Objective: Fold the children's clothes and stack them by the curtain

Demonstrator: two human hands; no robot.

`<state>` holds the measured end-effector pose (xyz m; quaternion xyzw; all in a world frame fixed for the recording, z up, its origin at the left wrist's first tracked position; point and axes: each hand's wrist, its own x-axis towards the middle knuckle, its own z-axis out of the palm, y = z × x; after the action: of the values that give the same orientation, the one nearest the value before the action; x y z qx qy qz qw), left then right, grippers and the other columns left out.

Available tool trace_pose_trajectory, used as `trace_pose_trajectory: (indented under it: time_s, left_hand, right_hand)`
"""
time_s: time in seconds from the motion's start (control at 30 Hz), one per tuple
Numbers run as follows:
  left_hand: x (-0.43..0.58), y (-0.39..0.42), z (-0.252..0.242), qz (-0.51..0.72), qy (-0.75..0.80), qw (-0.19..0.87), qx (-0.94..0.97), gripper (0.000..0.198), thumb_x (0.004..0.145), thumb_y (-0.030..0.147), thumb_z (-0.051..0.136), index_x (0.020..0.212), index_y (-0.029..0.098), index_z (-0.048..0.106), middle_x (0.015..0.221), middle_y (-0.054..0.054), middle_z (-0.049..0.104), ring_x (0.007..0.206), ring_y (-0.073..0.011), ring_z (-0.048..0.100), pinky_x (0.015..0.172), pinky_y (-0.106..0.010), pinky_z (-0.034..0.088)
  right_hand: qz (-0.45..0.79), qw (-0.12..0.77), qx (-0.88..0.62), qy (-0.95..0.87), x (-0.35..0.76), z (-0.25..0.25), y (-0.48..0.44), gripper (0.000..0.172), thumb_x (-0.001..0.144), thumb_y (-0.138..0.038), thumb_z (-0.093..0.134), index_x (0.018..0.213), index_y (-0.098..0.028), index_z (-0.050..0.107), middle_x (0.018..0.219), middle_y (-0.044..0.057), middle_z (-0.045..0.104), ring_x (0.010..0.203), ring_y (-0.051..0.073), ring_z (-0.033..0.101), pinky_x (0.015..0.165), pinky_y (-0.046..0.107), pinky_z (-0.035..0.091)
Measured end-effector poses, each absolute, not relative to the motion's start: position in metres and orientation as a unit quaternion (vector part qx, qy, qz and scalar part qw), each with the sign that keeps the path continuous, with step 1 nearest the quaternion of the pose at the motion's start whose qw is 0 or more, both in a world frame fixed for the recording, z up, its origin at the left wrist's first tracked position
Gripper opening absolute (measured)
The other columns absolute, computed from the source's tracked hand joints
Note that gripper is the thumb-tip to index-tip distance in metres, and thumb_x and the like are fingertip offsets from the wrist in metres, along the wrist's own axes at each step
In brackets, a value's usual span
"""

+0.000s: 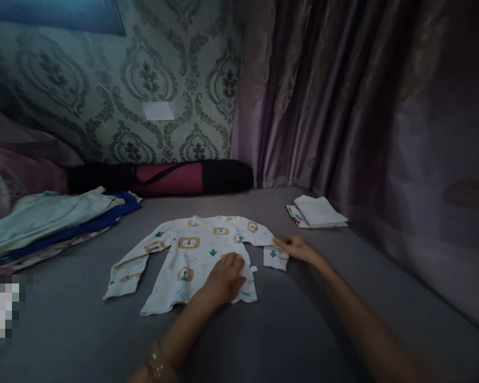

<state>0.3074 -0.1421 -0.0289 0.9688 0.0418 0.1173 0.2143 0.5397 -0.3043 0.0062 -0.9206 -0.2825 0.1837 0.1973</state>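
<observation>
A small white long-sleeved shirt [201, 260], printed with tan lions and green plants, lies spread out on the grey bed sheet [287, 330]. My left hand [225, 276] rests on the shirt's lower right part, palm down and fingers stretched out, near a small white side tag. My right hand [297, 248] pinches the sleeve on the right, partway along it. Below that pinch the cuff end [275, 258] hangs bent downward. The other sleeve [130, 266] reaches out to the lower left, flat on the sheet.
Folded white cloths [319, 211] lie at the back right by the purple curtain [303, 96]. A pile of clothes [48, 213] is on the left. Along the patterned wall lies a long black and dark red bag [171, 178]. A blurred patch covers something at lower left.
</observation>
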Motion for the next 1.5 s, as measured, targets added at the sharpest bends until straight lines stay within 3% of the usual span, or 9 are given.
trace_pose_trajectory:
  time_s: [0.17,0.43,0.67,0.87,1.03,1.13,1.27,1.4,1.5]
  left_hand:
    - [0.297,-0.154,-0.051,0.157,0.084,0.183,0.967,0.042,0.093,0.031,0.041,0.133,0.021,0.048,0.144,-0.016,0.043,0.137,-0.0305,0.036,0.111,-0.053,0.032]
    - [0.294,-0.151,-0.052,0.181,0.061,0.186,0.964,0.042,0.095,0.037,0.039,0.129,0.016,0.052,0.14,-0.018,0.047,0.133,-0.0307,0.04,0.109,-0.052,0.036]
    - [0.285,-0.148,-0.042,0.191,0.035,0.22,0.956,0.037,0.093,0.035,0.044,0.125,0.022,0.055,0.131,-0.014,0.055,0.125,-0.0277,0.05,0.105,-0.047,0.043]
    - [0.284,-0.147,-0.044,0.19,0.031,0.221,0.956,0.038,0.093,0.035,0.043,0.127,0.022,0.053,0.133,-0.015,0.054,0.126,-0.0279,0.049,0.105,-0.048,0.042]
    - [0.284,-0.147,-0.041,0.175,0.028,0.231,0.957,0.039,0.092,0.035,0.042,0.127,0.022,0.054,0.132,-0.014,0.055,0.128,-0.0284,0.048,0.106,-0.05,0.041]
    - [0.284,-0.147,-0.04,0.153,0.041,0.239,0.958,0.039,0.091,0.038,0.042,0.124,0.026,0.057,0.134,-0.013,0.054,0.129,-0.0289,0.046,0.109,-0.049,0.039]
    - [0.284,-0.143,-0.036,0.142,0.051,0.265,0.953,0.037,0.09,0.045,0.042,0.119,0.033,0.06,0.134,-0.008,0.056,0.127,-0.0275,0.049,0.109,-0.041,0.042]
    - [0.298,-0.121,-0.024,0.141,0.059,0.309,0.939,0.032,0.091,0.042,0.041,0.11,0.029,0.063,0.11,-0.005,0.069,0.103,-0.0231,0.064,0.09,-0.034,0.054]
    - [0.325,-0.089,-0.011,0.16,0.088,0.295,0.938,0.033,0.09,0.039,0.044,0.109,0.022,0.064,0.103,-0.006,0.071,0.094,-0.0228,0.066,0.085,-0.034,0.054]
  right_hand:
    - [0.129,0.136,-0.924,-0.333,0.517,-0.002,-0.321,0.043,0.083,-0.053,0.057,0.097,-0.014,0.066,0.089,0.008,0.07,0.079,0.019,0.063,0.06,0.024,0.041]
    - [0.116,0.103,-0.917,-0.366,0.506,0.008,-0.308,0.031,0.084,-0.029,0.057,0.111,-0.013,0.06,0.111,0.01,0.066,0.098,0.018,0.062,0.074,0.022,0.043]
    - [0.066,0.059,-0.924,-0.371,0.508,0.035,-0.297,0.035,0.083,-0.003,0.043,0.111,-0.015,0.06,0.112,0.011,0.063,0.102,0.02,0.056,0.08,0.025,0.038]
    - [-0.182,-0.039,-0.879,-0.438,0.515,0.049,-0.306,0.036,0.094,-0.012,0.028,0.111,-0.017,0.059,0.114,0.016,0.056,0.108,0.029,0.045,0.093,0.039,0.032]
    - [-0.108,-0.101,-0.872,-0.467,0.527,0.014,-0.333,0.037,0.09,-0.006,0.033,0.115,-0.015,0.06,0.113,0.016,0.06,0.103,0.028,0.051,0.088,0.039,0.034]
    - [-0.057,-0.088,-0.879,-0.466,0.539,0.005,-0.344,0.037,0.088,-0.005,0.038,0.114,-0.016,0.062,0.115,0.014,0.062,0.106,0.025,0.053,0.088,0.035,0.034]
    - [-0.005,0.013,-0.936,-0.352,0.56,0.014,-0.344,0.036,0.087,-0.008,0.041,0.113,-0.016,0.065,0.116,0.012,0.065,0.108,0.022,0.057,0.083,0.026,0.038]
    - [0.01,0.079,-0.966,-0.246,0.576,0.013,-0.339,0.036,0.092,-0.017,0.039,0.12,-0.017,0.062,0.115,0.013,0.067,0.102,0.022,0.062,0.077,0.026,0.042]
    - [0.017,0.08,-0.972,-0.218,0.583,0.004,-0.334,0.035,0.093,-0.023,0.04,0.117,-0.015,0.064,0.112,0.016,0.068,0.098,0.023,0.064,0.073,0.027,0.044]
